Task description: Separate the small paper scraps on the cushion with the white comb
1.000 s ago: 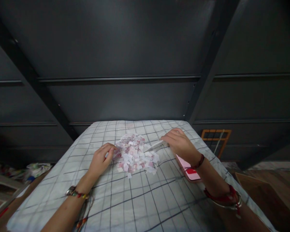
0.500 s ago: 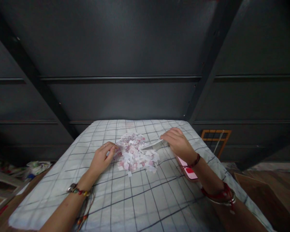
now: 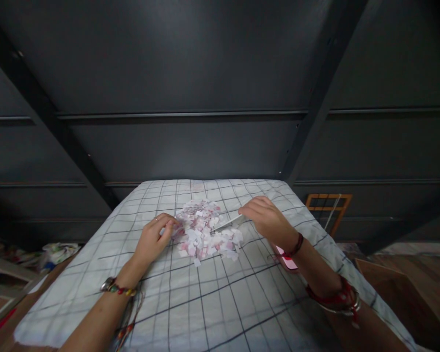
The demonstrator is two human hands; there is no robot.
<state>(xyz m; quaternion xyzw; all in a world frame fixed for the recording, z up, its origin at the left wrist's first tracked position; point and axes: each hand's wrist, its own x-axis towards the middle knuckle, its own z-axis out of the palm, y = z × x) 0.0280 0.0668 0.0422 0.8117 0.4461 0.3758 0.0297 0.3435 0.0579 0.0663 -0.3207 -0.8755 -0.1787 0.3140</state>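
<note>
A heap of small torn paper scraps [image 3: 196,239], white with some pink, lies on a white cloth with dark grid lines [image 3: 220,293]. My left hand [image 3: 156,237] rests at the heap's left edge, fingers loosely bent, the thumb a little apart from them, and nothing visible held. From the right, my right hand [image 3: 264,217] pinches one end of a thin white stick [image 3: 225,223]. Its far end slants down to the middle of the scraps. Whether that tip touches a scrap is too small to tell.
Partly under my right forearm lies a pink phone-like object [image 3: 288,261]. A dark panelled wall [image 3: 190,151] rises behind the cloth. Beyond the right edge stands a small wooden frame [image 3: 328,210]; crumpled cloth [image 3: 60,252] lies low at the left.
My right hand has moved slightly left, and the white stick's tip has shifted left and down over the scraps. My left hand has barely moved.
</note>
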